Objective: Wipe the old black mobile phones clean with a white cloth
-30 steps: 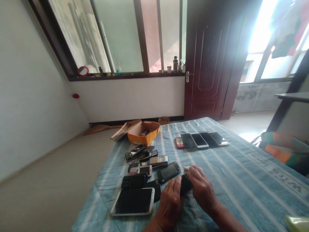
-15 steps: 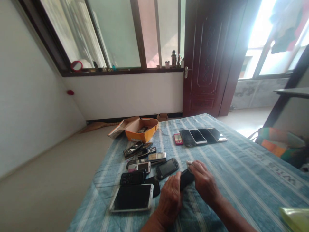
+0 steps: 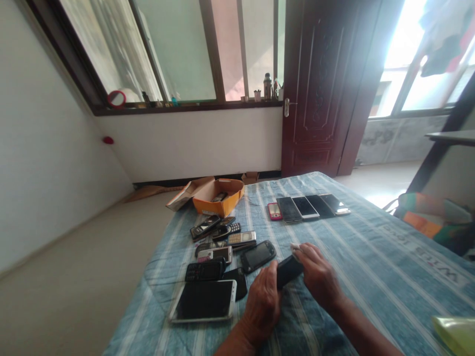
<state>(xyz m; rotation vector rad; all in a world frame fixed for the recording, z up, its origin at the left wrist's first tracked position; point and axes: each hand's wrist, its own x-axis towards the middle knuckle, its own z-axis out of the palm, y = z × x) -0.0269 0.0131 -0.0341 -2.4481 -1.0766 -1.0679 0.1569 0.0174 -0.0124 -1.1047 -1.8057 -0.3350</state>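
Note:
A dark mobile phone is tilted between my two hands above the striped bedspread. My left hand is closed around its near left end. At the far right end, my right hand pinches a small white cloth and presses it against the phone's edge. Close to my left hand lie a black touchscreen phone and a large white-framed phone or tablet. Several older keypad phones, such as a black one, are heaped beside them.
An orange box with its lid folded back stands at the far left edge, phones inside. A row of phones, including a white one, lies on the bedspread farther back. Something yellow-green is at the lower right.
My right hand and the white cloth have shifted slightly right along the phone, baring more of its dark surface. My left hand keeps its grip.

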